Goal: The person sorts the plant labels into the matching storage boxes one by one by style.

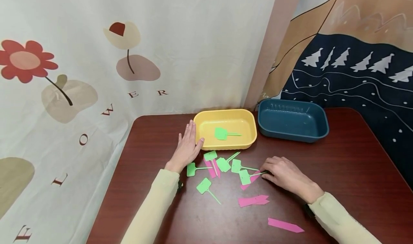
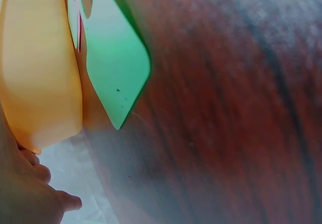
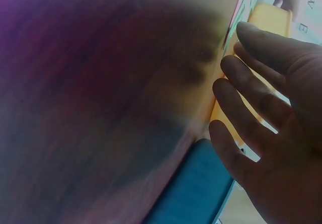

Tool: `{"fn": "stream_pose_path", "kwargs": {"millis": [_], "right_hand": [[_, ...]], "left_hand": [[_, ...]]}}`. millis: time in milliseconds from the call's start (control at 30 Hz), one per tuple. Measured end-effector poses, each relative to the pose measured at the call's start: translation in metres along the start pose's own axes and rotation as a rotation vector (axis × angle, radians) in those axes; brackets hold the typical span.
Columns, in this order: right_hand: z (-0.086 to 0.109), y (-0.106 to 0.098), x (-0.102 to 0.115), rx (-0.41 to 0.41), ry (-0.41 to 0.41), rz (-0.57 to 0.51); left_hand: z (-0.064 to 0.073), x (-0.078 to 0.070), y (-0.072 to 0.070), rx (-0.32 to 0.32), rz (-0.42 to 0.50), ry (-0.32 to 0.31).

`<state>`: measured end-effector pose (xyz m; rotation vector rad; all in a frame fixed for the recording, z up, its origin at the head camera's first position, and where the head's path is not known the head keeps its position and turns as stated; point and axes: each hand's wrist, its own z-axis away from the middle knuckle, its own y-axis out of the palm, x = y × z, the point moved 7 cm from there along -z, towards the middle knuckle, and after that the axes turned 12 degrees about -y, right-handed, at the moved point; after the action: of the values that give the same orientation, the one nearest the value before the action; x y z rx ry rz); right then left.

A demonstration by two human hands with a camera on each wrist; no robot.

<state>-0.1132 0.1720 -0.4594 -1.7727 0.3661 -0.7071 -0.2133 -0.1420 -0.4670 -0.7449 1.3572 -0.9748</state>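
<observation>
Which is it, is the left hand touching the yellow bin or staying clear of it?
Touching. The head view shows it: the left hand lies against the left end of the yellow bin, its thumb over the rim.

Flower-print cloth behind brown table

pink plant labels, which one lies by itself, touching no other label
The lowest pink label in the head view, lying alone with its pointed end toward the right. The other pink labels overlap each other or lie partly under green labels.
</observation>
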Motion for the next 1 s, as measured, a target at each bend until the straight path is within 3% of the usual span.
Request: {"fn": "stream_pose_path", "kwargs": {"millis": [1000], "right_hand": [[-0.0039, 0.0082, -0.0004, 0.016, -0.015, -0.025]], "left_hand": [[0.0001, 0.0008, 0.0001, -0.012, 0.004, 0.005]]}}
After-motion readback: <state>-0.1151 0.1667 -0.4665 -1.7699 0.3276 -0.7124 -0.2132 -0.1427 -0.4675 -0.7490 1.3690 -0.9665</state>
